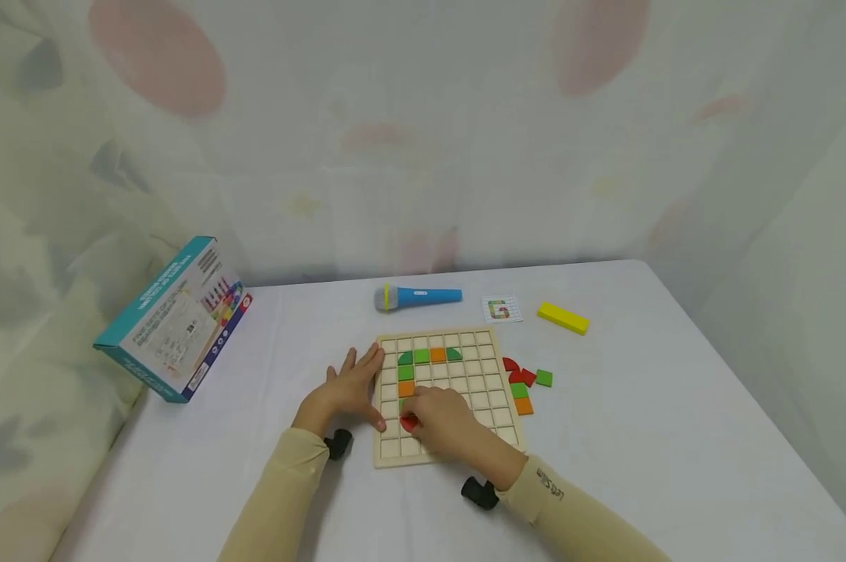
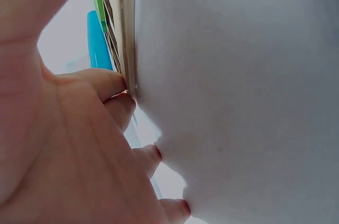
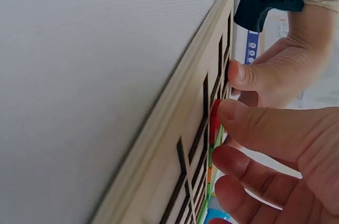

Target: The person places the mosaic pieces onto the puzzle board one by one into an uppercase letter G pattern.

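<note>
Head view shows my wooden grid board [image 1: 446, 394] in the middle of the white table [image 1: 676, 437], with a letter G partly laid out in coloured tiles. Along the top row of the shape sit a green curved tile [image 1: 405, 357], a green square [image 1: 421, 356], an orange square [image 1: 438, 354] and another green curved tile [image 1: 454, 353]. Down the left side run a green square [image 1: 405, 372] and an orange square [image 1: 406, 388]; a further green one peeks out just above my fingers.

My right hand [image 1: 446, 421] has its fingers curled, pinching a red tile [image 1: 409, 422] and pressing it into a cell at about 7 o'clock on the board. The right wrist view shows that red tile [image 3: 214, 121] tipped on edge against the grid, not yet lying flat. My left hand [image 1: 349, 390] lies flat with fingers spread, its tips touching the board's left edge at 9 o'clock and holding nothing.

By my judgement roughly half the letter is done: the top and most of the left stroke. The bottom curve, the right side and the inner bar look to be left. Spare tiles [image 1: 524, 384] in red, green and orange wait just off the board at 3 o'clock. The pattern card [image 1: 502, 309] lies at 1 o'clock, between a blue toy microphone [image 1: 417, 297] and a yellow block [image 1: 563, 318].
</note>
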Action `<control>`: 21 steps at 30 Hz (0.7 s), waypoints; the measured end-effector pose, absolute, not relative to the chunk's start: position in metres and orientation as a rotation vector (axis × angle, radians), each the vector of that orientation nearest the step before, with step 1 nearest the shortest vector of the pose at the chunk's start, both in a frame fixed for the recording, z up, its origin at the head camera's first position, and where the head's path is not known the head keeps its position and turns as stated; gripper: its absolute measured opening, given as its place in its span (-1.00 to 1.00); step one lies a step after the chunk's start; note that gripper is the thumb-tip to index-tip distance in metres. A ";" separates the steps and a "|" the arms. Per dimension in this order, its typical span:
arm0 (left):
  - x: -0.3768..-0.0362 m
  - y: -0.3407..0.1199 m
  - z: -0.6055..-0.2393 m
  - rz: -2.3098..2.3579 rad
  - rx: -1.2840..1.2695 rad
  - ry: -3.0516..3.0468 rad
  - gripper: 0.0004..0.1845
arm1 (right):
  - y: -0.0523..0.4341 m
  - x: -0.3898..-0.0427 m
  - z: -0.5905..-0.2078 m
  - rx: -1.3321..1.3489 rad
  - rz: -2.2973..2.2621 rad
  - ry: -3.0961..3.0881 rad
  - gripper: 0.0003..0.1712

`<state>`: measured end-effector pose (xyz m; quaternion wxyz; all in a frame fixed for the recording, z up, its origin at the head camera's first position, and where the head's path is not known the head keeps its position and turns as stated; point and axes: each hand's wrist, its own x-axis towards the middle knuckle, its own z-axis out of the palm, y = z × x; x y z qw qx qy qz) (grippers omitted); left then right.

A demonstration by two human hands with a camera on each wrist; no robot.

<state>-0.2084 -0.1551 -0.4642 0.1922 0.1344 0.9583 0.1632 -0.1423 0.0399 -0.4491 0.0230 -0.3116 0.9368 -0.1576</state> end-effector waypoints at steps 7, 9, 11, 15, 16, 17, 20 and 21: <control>-0.207 -0.153 -0.467 0.455 0.366 2.685 0.48 | 0.056 -0.141 -0.442 -0.947 -0.497 2.942 -0.72; -0.207 -0.153 -0.465 0.452 0.365 2.688 0.47 | 0.063 -0.142 -0.440 -0.920 -0.504 2.957 -0.69; -0.208 -0.153 -0.464 0.444 0.370 2.693 0.47 | 0.070 -0.144 -0.439 -0.879 -0.536 2.967 -0.68; -0.209 -0.153 -0.464 0.438 0.379 2.694 0.48 | 0.087 -0.146 -0.437 -0.816 -0.606 2.993 -0.66; -0.209 -0.154 -0.464 0.436 0.381 2.694 0.48 | 0.091 -0.146 -0.436 -0.809 -0.624 3.005 -0.66; -0.209 -0.154 -0.465 0.437 0.381 2.691 0.48 | 0.096 -0.146 -0.437 -0.809 -0.639 3.017 -0.66; -0.209 -0.155 -0.465 0.444 0.383 2.687 0.49 | 0.111 -0.146 -0.436 -0.775 -0.694 3.052 -0.65; -0.209 -0.155 -0.465 0.442 0.383 2.685 0.49 | 0.117 -0.146 -0.436 -0.758 -0.711 3.062 -0.65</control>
